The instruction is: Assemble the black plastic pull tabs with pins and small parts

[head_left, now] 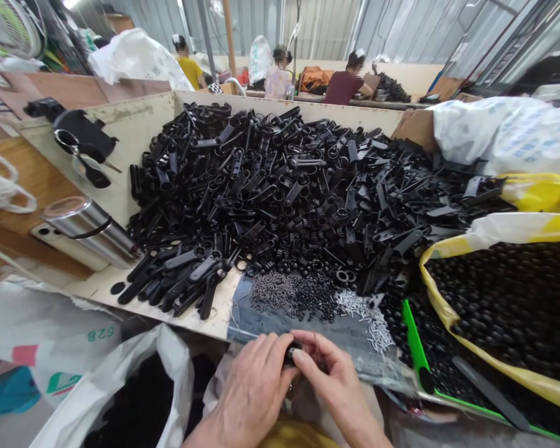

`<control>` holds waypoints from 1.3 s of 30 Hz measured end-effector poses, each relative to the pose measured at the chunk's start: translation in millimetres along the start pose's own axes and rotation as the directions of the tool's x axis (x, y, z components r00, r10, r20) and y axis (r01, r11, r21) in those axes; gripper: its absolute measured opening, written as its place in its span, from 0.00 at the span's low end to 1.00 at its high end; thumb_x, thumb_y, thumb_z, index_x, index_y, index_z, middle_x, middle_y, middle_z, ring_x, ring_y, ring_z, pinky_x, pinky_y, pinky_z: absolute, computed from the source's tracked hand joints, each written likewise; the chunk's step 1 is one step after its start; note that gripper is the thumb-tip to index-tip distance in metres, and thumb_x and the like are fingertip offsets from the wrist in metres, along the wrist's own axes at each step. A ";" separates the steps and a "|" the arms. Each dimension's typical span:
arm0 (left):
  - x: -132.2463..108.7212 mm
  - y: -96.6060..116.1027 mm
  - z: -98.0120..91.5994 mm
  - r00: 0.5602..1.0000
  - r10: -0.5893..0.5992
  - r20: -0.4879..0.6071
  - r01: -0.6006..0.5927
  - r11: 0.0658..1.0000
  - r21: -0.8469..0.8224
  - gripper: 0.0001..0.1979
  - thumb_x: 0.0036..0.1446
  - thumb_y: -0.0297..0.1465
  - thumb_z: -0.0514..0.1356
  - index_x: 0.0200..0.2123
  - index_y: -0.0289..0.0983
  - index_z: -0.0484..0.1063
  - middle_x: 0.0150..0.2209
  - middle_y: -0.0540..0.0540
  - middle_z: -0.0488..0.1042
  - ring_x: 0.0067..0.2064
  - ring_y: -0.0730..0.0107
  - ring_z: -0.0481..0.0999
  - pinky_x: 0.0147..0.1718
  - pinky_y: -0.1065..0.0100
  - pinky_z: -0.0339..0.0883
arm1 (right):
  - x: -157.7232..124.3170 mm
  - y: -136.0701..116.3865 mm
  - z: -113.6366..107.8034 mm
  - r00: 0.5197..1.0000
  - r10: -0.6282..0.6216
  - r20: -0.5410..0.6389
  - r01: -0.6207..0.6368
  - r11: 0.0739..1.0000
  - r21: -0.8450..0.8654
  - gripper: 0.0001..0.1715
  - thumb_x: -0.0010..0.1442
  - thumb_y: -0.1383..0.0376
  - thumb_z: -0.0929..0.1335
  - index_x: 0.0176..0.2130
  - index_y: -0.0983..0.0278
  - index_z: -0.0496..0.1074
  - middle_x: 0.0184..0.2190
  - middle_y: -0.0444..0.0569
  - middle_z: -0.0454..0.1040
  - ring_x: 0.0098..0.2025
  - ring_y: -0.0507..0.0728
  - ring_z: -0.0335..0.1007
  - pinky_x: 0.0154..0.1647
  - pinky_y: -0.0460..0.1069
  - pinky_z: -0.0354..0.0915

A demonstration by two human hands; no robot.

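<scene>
My left hand point(256, 379) and my right hand point(329, 373) meet at the front edge of the work table, fingers closed around a small black plastic part point(293, 353). Most of that part is hidden by my fingers, so its exact shape does not show. Just beyond my hands lies a dark mat point(256, 323) bearing small grey-brown pieces point(273, 292), small black pieces point(315, 298) and silvery metal pins point(378, 326). Behind the mat rises a large heap of black plastic parts point(261, 180), many long with ring-shaped ends.
A steel flask point(91, 230) leans at the left beside a row of long black pieces point(177, 280). On the right stand a yellow-edged bag point(429, 274) of black beads and a green-edged tray point(413, 345). An open white sack point(172, 354) is at lower left. Several people sit behind.
</scene>
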State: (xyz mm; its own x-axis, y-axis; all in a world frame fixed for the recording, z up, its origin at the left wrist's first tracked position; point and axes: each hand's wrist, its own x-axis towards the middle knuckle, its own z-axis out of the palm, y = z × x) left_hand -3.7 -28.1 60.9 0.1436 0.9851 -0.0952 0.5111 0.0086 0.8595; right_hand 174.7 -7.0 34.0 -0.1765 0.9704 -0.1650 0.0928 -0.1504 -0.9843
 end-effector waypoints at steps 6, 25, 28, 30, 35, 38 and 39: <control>1.0 -4.0 0.2 0.922 -0.357 0.152 0.388 0.860 -0.332 0.20 0.58 0.38 0.66 0.53 0.40 0.75 0.55 0.37 0.77 0.58 0.47 0.73 0.57 0.53 0.63 | 15.1 -9.4 0.5 0.982 -0.176 0.074 0.183 0.977 -0.106 0.19 0.67 0.49 0.70 0.46 0.57 0.84 0.31 0.47 0.74 0.34 0.57 0.70 0.35 0.49 0.67; -0.5 -10.5 -12.1 0.903 -0.401 0.153 0.428 0.828 -0.363 0.25 0.58 0.41 0.64 0.56 0.38 0.72 0.29 0.50 0.75 0.28 0.68 0.72 0.28 0.70 0.62 | 9.0 -15.7 -5.5 0.952 -0.217 0.214 0.262 0.942 -0.210 0.22 0.66 0.60 0.71 0.59 0.55 0.76 0.41 0.47 0.74 0.29 0.52 0.63 0.29 0.46 0.63; 10.4 -21.3 -23.6 0.969 -0.193 -0.155 0.222 0.956 0.194 0.09 0.65 0.37 0.58 0.40 0.41 0.75 0.30 0.49 0.79 0.31 0.64 0.78 0.32 0.68 0.64 | 9.1 -14.3 -17.2 0.961 -0.263 0.091 0.278 0.917 -0.285 0.18 0.67 0.60 0.70 0.54 0.58 0.79 0.35 0.46 0.74 0.28 0.53 0.65 0.29 0.46 0.63; 18.8 -27.4 -29.4 0.967 -0.096 -0.237 0.194 0.878 0.438 0.10 0.67 0.37 0.55 0.40 0.41 0.75 0.29 0.48 0.81 0.32 0.60 0.80 0.32 0.67 0.63 | 12.3 -11.6 -27.1 0.957 -0.290 -0.023 0.265 0.900 -0.346 0.13 0.68 0.59 0.68 0.46 0.60 0.81 0.30 0.45 0.73 0.28 0.54 0.67 0.29 0.47 0.64; 31.5 -38.0 -28.9 0.974 -0.013 -0.225 0.141 0.813 0.565 0.09 0.66 0.32 0.55 0.38 0.42 0.76 0.29 0.45 0.83 0.32 0.54 0.83 0.29 0.65 0.57 | 21.1 -9.1 -48.3 0.928 -0.352 -0.120 0.252 0.831 -0.496 0.12 0.70 0.60 0.66 0.40 0.61 0.79 0.31 0.47 0.76 0.31 0.56 0.72 0.33 0.48 0.67; 32.6 -43.1 -26.8 0.967 0.141 -0.213 0.039 0.744 0.668 0.10 0.66 0.29 0.54 0.36 0.41 0.75 0.27 0.47 0.82 0.29 0.54 0.81 0.28 0.64 0.57 | 24.4 -10.5 -52.7 0.919 -0.388 -0.069 0.281 0.769 -0.574 0.11 0.71 0.63 0.65 0.40 0.60 0.78 0.34 0.48 0.78 0.35 0.57 0.75 0.37 0.48 0.69; 32.5 -44.7 -26.6 0.953 0.227 -0.201 -0.020 0.709 0.705 0.11 0.67 0.28 0.53 0.36 0.41 0.75 0.26 0.47 0.82 0.28 0.55 0.81 0.29 0.64 0.58 | 25.6 -10.4 -52.2 0.918 -0.394 -0.041 0.294 0.749 -0.594 0.12 0.71 0.63 0.64 0.40 0.60 0.77 0.35 0.48 0.78 0.36 0.57 0.76 0.38 0.48 0.69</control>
State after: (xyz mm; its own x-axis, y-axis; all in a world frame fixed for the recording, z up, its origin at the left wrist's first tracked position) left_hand -44.4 8.1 32.8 0.0825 0.9752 0.2054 0.9569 -0.1351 0.2569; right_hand 220.3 29.3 43.3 -0.1585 0.9581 0.2385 0.5996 0.2853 -0.7477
